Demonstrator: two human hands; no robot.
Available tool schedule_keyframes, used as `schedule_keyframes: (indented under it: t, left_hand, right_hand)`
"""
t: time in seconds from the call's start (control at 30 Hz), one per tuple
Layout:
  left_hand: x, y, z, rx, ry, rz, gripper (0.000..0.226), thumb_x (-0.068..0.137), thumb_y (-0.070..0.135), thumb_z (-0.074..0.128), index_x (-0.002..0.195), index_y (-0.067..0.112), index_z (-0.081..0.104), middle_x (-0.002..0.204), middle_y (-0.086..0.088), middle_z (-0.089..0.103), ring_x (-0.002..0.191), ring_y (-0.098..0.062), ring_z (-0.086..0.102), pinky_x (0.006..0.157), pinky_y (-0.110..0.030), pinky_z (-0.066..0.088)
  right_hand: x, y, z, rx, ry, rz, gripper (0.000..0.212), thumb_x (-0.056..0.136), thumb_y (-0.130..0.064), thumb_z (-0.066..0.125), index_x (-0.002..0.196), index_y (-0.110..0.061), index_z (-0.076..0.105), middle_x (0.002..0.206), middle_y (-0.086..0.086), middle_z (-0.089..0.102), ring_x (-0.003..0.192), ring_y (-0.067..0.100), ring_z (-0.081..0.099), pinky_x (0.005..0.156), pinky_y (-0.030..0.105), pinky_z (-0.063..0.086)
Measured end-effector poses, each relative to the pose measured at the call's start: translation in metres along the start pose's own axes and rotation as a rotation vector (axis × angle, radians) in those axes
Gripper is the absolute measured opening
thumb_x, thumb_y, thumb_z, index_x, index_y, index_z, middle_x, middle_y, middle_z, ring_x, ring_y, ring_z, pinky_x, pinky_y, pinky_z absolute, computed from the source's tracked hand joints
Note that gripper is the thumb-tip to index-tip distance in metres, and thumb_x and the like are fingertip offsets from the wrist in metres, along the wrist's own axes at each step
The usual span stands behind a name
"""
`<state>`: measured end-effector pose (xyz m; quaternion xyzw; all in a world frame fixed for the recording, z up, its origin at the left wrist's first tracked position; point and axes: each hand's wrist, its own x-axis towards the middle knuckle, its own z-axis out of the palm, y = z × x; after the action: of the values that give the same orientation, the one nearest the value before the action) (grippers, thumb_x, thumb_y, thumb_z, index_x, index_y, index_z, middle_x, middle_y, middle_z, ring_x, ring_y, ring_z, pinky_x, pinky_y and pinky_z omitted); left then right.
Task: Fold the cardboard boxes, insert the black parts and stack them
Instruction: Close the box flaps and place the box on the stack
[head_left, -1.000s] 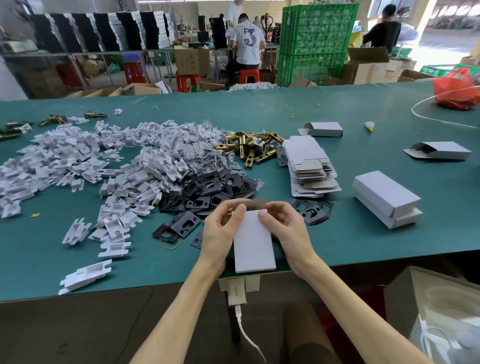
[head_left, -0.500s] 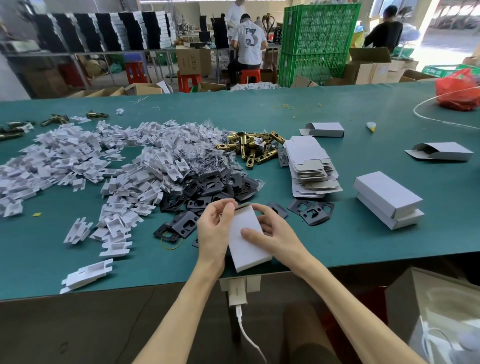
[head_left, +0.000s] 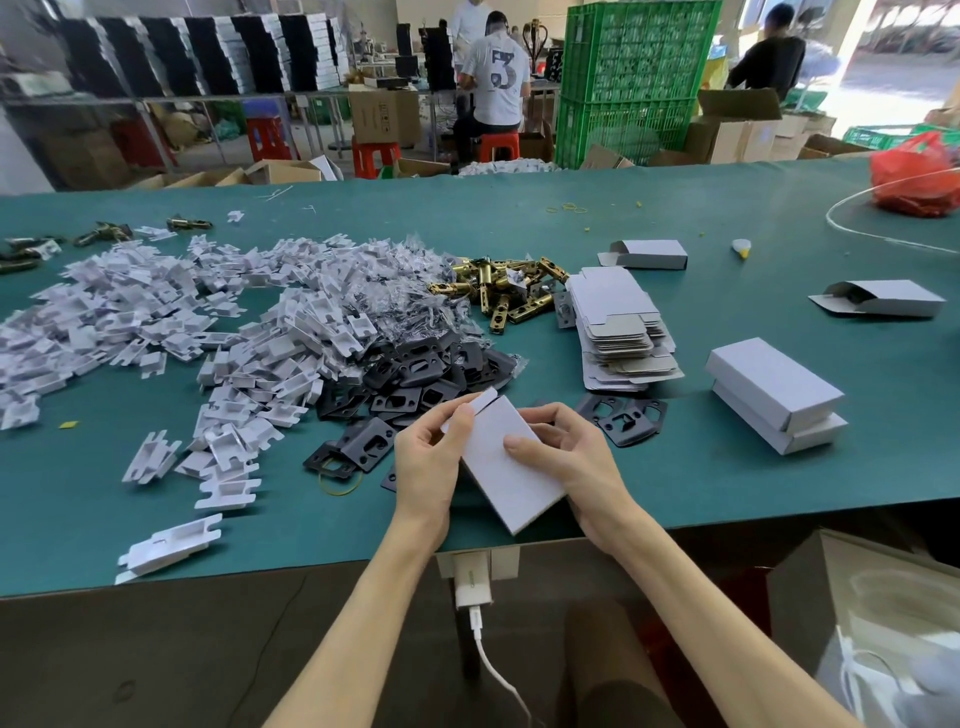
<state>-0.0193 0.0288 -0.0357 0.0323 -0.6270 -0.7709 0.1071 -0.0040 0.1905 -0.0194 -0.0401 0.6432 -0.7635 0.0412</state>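
Teal worktable (head_left: 675, 218) fills view, crowded with parts. Black parts (head_left: 415, 374) heaped mid-table; two finished boxes (head_left: 774, 395) stacked well right, bare mat between. White box (head_left: 498, 483) held over near table edge, long axis near-right to far-left, flap raised at far end. Left hand (head_left: 426, 467) grips left side, thumb by flap. Right hand (head_left: 582, 467) clamps right side, thumb on top face.

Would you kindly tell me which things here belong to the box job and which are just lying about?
Job: held box, flat box blanks, black parts, stacked finished boxes.
Lying about: brass latches, red bag, white charger.
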Motion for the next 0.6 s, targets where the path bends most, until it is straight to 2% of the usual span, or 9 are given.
schedule_keyframes:
  t: [0.1, 0.27, 0.4, 0.5, 0.6]
  left_hand:
    - [-0.001, 0.001, -0.001, -0.026, 0.006, 0.003, 0.014, 0.096, 0.025, 0.071, 0.1, 0.026, 0.084, 0.096, -0.004, 0.08, 0.08, -0.013, 0.062, 0.07, -0.027, 0.052]
    - [-0.002, 0.004, -0.001, -0.094, -0.019, -0.038, 0.019, 0.101, 0.017, 0.066, 0.104, 0.023, 0.084, 0.099, -0.006, 0.08, 0.081, -0.014, 0.063, 0.072, -0.032, 0.052]
    - [-0.002, 0.004, -0.003, -0.137, -0.061, -0.055, 0.02, 0.093, 0.027, 0.071, 0.108, 0.021, 0.083, 0.106, -0.012, 0.079, 0.086, -0.018, 0.065, 0.077, -0.035, 0.053]
    - [0.0, 0.003, -0.006, -0.137, -0.098, -0.083, 0.028, 0.089, 0.033, 0.072, 0.111, 0.021, 0.082, 0.11, -0.015, 0.078, 0.089, -0.021, 0.063, 0.082, -0.04, 0.051]
    - [0.002, 0.002, -0.012, -0.125, -0.157, -0.096, 0.027, 0.089, 0.035, 0.072, 0.112, 0.023, 0.082, 0.107, -0.01, 0.079, 0.086, -0.016, 0.064, 0.079, -0.034, 0.054]
  right_hand:
    - [0.0, -0.002, -0.002, 0.033, -0.013, 0.008, 0.025, 0.075, -0.024, 0.084, 0.099, -0.019, 0.075, 0.103, 0.011, 0.077, 0.087, 0.023, 0.071, 0.077, 0.037, 0.056]
    - [-0.001, -0.005, -0.002, 0.049, -0.025, 0.034, 0.025, 0.076, -0.025, 0.082, 0.101, -0.021, 0.078, 0.104, 0.011, 0.076, 0.088, 0.024, 0.07, 0.078, 0.037, 0.055]
    - [-0.003, -0.007, -0.002, 0.07, -0.033, 0.042, 0.027, 0.077, -0.024, 0.081, 0.103, -0.018, 0.078, 0.101, 0.011, 0.077, 0.084, 0.02, 0.07, 0.07, 0.027, 0.056]
    - [-0.004, -0.008, -0.002, 0.09, -0.022, 0.05, 0.028, 0.076, -0.023, 0.081, 0.103, -0.017, 0.078, 0.102, 0.013, 0.076, 0.083, 0.021, 0.07, 0.069, 0.027, 0.056]
    - [-0.004, -0.009, -0.003, 0.102, -0.018, 0.062, 0.028, 0.075, -0.023, 0.081, 0.103, -0.017, 0.078, 0.103, 0.014, 0.077, 0.083, 0.022, 0.071, 0.07, 0.029, 0.057]
